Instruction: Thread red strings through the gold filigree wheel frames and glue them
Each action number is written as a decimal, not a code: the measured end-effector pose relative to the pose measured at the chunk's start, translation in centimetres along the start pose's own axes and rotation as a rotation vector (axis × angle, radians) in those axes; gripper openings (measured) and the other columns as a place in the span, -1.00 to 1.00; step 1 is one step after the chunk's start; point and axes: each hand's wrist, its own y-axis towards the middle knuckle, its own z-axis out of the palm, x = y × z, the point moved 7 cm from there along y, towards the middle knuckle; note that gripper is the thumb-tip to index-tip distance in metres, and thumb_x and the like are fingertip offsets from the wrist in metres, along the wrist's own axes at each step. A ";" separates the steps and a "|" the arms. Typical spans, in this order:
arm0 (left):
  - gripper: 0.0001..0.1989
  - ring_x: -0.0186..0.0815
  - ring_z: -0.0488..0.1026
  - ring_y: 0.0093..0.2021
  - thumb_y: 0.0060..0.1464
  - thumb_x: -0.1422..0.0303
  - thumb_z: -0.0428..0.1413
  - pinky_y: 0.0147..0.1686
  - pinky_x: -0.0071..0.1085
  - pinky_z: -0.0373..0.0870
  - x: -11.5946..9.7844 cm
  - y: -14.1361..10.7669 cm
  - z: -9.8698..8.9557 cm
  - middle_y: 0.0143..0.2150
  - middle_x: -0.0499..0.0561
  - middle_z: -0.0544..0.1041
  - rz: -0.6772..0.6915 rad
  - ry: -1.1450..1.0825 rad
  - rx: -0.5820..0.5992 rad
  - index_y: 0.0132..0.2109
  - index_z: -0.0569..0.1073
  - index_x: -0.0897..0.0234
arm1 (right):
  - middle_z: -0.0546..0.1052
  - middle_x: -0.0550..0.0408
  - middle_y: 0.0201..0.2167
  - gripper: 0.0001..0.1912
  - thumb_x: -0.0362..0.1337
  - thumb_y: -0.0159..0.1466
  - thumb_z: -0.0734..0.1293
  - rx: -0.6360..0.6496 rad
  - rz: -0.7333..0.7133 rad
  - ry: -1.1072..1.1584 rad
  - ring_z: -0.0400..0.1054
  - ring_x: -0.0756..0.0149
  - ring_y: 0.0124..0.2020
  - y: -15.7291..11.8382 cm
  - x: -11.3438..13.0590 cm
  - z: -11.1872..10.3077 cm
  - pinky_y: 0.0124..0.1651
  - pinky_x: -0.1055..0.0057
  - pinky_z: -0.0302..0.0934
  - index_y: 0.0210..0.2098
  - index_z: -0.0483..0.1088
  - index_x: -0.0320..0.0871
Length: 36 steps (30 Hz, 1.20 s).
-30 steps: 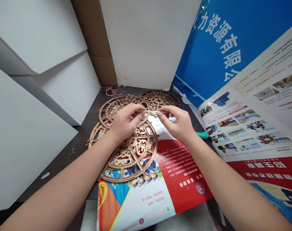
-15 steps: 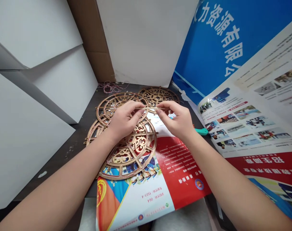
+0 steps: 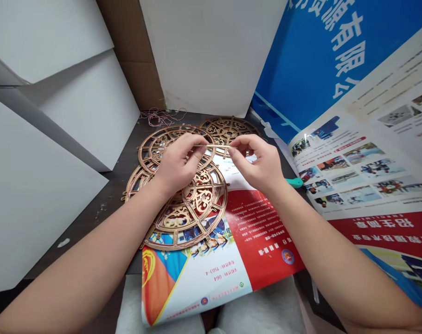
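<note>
Thin wooden stick pinched at both ends, your left hand and right hand holding it level, fingers pressed together, above overlapping fretwork wooden wheels. Wheels lie on dark counter and partly on printed poster. Tangled pink thread near back of counter. Teal handle just beside right hand.

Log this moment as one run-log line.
left hand: pinches thin wooden strip | right hand: pinches same strip | beneath: fretwork wooden disc, printed poster
</note>
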 end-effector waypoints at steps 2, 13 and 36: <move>-0.90 -0.23 0.56 -0.10 0.36 0.40 0.13 -0.04 -0.25 0.51 0.2 0.0 0.1 -0.11 -0.01 0.61 -0.001 -0.013 -0.001 -0.06 0.54 0.14 | 0.61 0.08 -0.32 -0.93 -0.25 0.34 0.37 0.002 -0.004 -0.001 0.44 0.27 -0.32 0.0 0.1 0.0 -0.18 0.27 0.34 -0.22 0.51 -0.08; -0.89 -0.24 0.55 -0.09 0.36 0.43 0.12 -0.04 -0.26 0.51 0.1 -0.1 0.0 -0.11 -0.01 0.60 0.020 -0.014 -0.014 -0.06 0.53 0.13 | 0.61 0.08 -0.32 -0.91 -0.26 0.32 0.35 0.019 0.004 -0.009 0.45 0.25 -0.31 0.0 0.1 -0.1 -0.17 0.25 0.33 -0.24 0.52 -0.07; -0.84 -0.26 0.52 -0.11 0.33 0.51 0.11 -0.07 -0.29 0.47 -0.1 0.1 -0.2 -0.14 -0.02 0.58 0.041 -0.015 -0.027 -0.08 0.51 0.14 | 0.64 0.09 -0.31 -0.84 -0.37 0.26 0.32 0.018 0.020 -0.002 0.47 0.24 -0.31 0.0 -0.3 0.0 -0.16 0.25 0.33 -0.23 0.55 -0.09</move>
